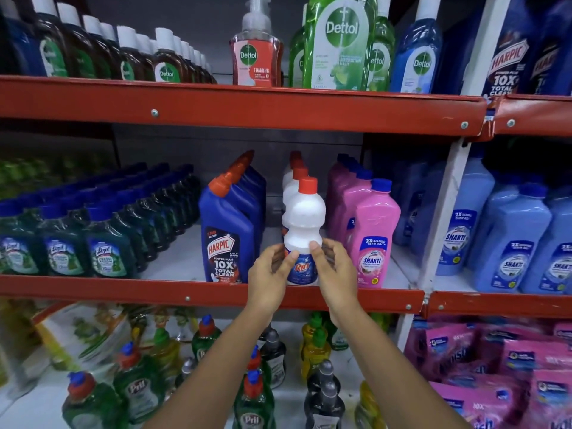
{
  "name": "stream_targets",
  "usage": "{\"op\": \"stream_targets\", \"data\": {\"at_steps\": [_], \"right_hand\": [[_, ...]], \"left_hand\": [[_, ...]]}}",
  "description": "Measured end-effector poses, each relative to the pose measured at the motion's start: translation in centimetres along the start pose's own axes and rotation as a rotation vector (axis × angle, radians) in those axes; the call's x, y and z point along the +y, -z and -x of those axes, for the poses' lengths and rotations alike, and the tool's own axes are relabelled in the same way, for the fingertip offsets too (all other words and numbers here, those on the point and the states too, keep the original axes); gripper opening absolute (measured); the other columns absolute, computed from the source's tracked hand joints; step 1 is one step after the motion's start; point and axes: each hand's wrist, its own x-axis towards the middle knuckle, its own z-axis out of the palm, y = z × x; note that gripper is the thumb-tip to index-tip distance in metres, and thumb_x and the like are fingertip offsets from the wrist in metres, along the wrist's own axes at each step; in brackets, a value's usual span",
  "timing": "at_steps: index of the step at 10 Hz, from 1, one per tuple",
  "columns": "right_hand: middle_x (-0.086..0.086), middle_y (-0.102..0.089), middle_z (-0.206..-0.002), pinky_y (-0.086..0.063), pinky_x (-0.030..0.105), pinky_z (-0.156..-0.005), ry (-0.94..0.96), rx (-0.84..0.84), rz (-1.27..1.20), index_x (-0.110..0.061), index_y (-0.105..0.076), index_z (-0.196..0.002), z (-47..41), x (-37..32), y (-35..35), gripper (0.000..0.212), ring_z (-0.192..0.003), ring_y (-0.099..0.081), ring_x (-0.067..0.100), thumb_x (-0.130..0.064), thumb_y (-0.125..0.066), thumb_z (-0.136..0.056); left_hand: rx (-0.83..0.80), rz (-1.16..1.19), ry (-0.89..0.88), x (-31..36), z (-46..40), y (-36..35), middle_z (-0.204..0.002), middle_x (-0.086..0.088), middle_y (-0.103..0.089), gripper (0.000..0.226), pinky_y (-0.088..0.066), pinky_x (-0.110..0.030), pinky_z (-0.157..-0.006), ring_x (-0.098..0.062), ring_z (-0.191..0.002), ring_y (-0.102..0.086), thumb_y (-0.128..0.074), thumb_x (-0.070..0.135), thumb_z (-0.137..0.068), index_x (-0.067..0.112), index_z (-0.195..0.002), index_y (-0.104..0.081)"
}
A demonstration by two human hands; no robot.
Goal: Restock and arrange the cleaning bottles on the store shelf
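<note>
A white Rin bottle [304, 221] with a red cap stands upright at the front edge of the middle shelf [185, 294], heading a row of like bottles behind it. My left hand [270, 277] grips its lower left side and my right hand [335, 274] grips its lower right side, thumbs on the blue label. A blue Harpic bottle [227, 239] stands just to its left, a pink Shakti bottle [373, 239] just to its right.
Dark green Lizol bottles [105, 243] fill the shelf's left part. Dettol bottles [339, 41] stand on the top shelf. Blue Shakti bottles [510, 243] are in the right bay. Pril bottles [139, 388] and pink pouches [495, 366] lie below.
</note>
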Motion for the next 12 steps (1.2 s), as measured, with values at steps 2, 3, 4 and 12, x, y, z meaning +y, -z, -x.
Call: {"op": "stream_targets", "data": {"at_steps": [2, 3, 4, 12], "right_hand": [[0.001, -0.062, -0.105, -0.054, 0.042, -0.084, 0.321, 0.227, 0.118, -0.016, -0.058, -0.112, 3.2, -0.4, -2.4, 0.022, -0.099, -0.06, 0.016, -0.028, -0.055, -0.095], [-0.001, -0.058, -0.104, -0.051, 0.035, -0.083, 0.398, 0.14, 0.111, -0.014, -0.056, -0.114, 4.5, -1.5, -5.0, 0.024, -0.098, -0.058, 0.017, -0.027, -0.055, -0.094], [-0.001, -0.056, -0.114, -0.049, 0.029, -0.09, 0.35, 0.007, 0.111, -0.015, -0.051, -0.121, 4.9, -1.7, -7.5, 0.03, -0.106, -0.054, 0.01, -0.03, -0.055, -0.095], [0.004, -0.058, -0.132, -0.049, 0.042, -0.101, 0.163, -0.187, 0.301, -0.019, -0.042, -0.134, 3.6, -1.0, -10.5, 0.05, -0.119, -0.056, 0.019, -0.051, -0.045, -0.095]], "left_hand": [[0.24, -0.121, -0.199, 0.2, 2.0, 3.0, -0.097, 0.012, -0.067, 0.016, -0.048, -0.007, -0.075, 0.004, -0.089, -0.061, -0.062, 0.03, -0.091, 0.021, -0.104, -0.066], [0.499, -0.163, -0.292, 0.0, 2.3, 5.8, -0.086, 0.01, -0.065, 0.008, -0.046, -0.009, -0.067, 0.0, -0.08, -0.06, -0.06, 0.03, -0.092, 0.023, -0.092, -0.064], [0.601, -0.185, -0.245, -0.7, 1.6, 8.1, -0.096, 0.004, -0.062, 0.015, -0.043, -0.004, -0.068, -0.001, -0.085, -0.057, -0.061, 0.029, -0.092, 0.016, -0.101, -0.061], [0.282, -0.318, -0.125, -1.0, 0.1, 10.6, -0.108, 0.007, -0.063, 0.034, -0.045, -0.007, -0.068, 0.007, -0.084, -0.059, -0.05, 0.039, -0.096, 0.016, -0.12, -0.054]]}}
